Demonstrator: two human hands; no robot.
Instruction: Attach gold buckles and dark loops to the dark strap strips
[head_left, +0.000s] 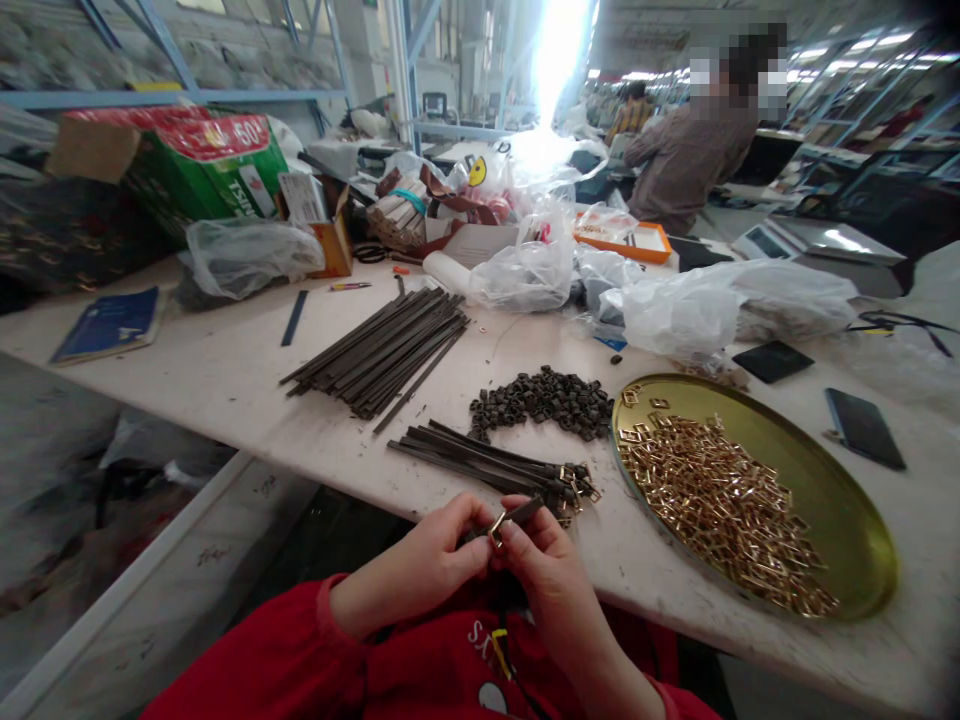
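At the table's near edge my left hand is closed, thumb and fingers pinching a small gold buckle. My right hand is closed beside it, holding a dark strap whose end meets the buckle. The fingers hide how strap and buckle join. Just beyond my hands lies a bundle of dark straps with buckles, their gold ends pointing right. Behind that is a pile of small dark loops. On the right, a round gold tray bears a heap of loose gold buckles.
A stack of plain dark straps lies left of centre. Farther left are a blue booklet and a green carton. Plastic bags crowd the back. A phone rests at right. A person is beyond the table.
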